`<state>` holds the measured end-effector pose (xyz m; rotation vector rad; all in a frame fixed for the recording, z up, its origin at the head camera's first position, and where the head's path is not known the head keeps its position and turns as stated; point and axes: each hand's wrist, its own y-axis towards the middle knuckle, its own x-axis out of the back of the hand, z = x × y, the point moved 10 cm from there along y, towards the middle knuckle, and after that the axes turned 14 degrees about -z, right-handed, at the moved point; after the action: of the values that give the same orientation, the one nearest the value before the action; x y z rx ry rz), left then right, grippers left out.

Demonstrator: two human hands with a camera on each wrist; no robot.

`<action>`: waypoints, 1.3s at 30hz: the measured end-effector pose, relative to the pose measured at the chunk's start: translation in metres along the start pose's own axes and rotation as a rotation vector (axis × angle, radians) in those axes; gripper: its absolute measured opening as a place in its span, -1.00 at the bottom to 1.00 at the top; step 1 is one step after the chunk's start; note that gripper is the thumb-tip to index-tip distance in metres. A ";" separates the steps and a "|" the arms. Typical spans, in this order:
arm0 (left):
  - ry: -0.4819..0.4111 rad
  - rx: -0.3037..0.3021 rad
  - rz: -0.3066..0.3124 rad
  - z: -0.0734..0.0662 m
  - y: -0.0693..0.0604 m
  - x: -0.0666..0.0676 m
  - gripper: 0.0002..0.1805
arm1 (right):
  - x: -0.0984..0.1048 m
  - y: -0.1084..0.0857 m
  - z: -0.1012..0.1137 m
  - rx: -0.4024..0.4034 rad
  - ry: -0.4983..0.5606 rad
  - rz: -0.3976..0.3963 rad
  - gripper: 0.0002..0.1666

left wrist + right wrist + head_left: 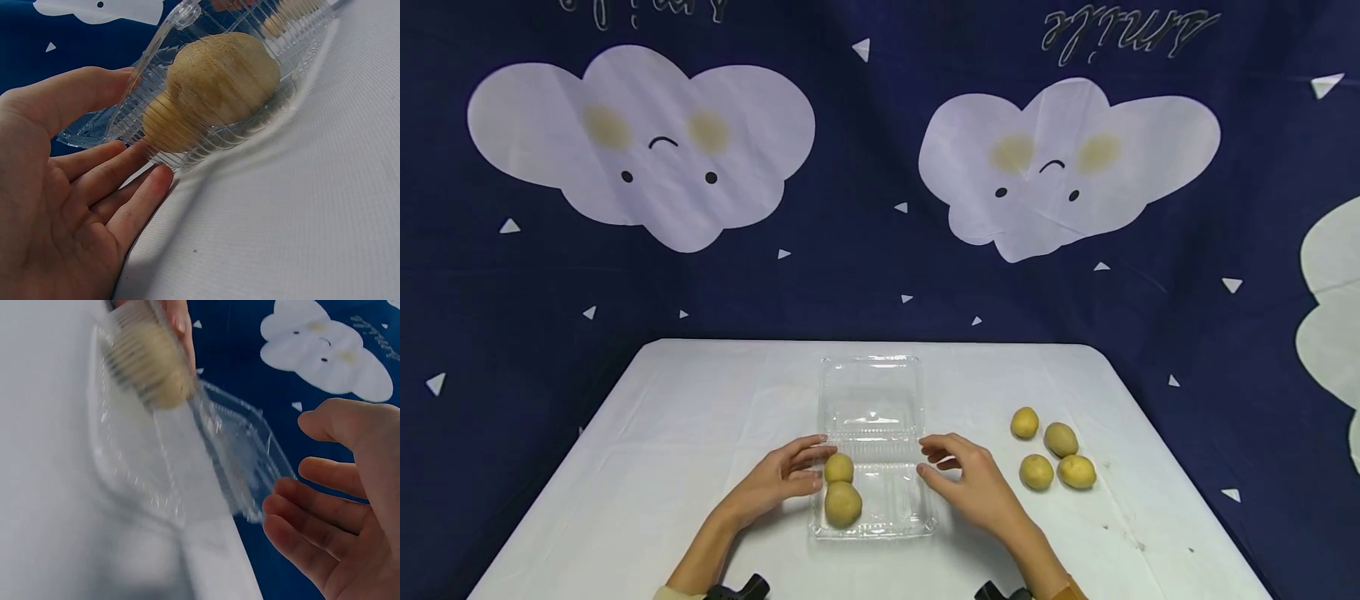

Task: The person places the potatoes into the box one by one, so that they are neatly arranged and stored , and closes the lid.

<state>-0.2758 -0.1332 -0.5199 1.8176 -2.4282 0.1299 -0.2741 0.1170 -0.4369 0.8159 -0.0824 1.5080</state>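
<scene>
Filling seems midway: the loose left hand [775, 482] touches the clear plastic box [904, 496] with two round, yellowish potato-like pieces [843, 505]; the relaxed, empty right hand [973, 483] should probably fetch another.

A dark-blue cloth [842, 287] printed with upside-down white clouds [647, 100], small pale triangles [1327, 85] and looping lettering [1131, 32] hangs behind a white-covered table [700, 408].

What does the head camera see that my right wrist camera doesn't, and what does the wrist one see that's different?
Only the head view shows four loose potatoes on the table and the back of the right hand.
Only the right wrist view shows that hand's palm.
Both show the clear box with potatoes inside, part of the left hand and the blue backdrop.
</scene>
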 end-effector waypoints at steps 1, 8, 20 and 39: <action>0.000 0.001 0.003 0.000 0.000 -0.001 -0.30 | 0.003 -0.001 -0.004 -0.012 -0.008 -0.006 -0.65; -0.007 0.002 -0.008 0.003 0.002 -0.001 -0.30 | 0.021 -0.004 -0.023 -0.037 -0.046 -0.050 -0.66; -0.010 0.015 -0.001 0.001 0.001 -0.002 -0.30 | 0.044 -0.011 -0.048 -0.106 -0.075 -0.103 -0.71; -0.031 0.010 0.005 -0.002 -0.001 -0.002 -0.30 | 0.084 -0.020 -0.077 -0.118 -0.130 -0.187 -0.67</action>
<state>-0.2741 -0.1310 -0.5184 1.8312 -2.4569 0.1154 -0.2796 0.2310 -0.4585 0.8038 -0.1849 1.2618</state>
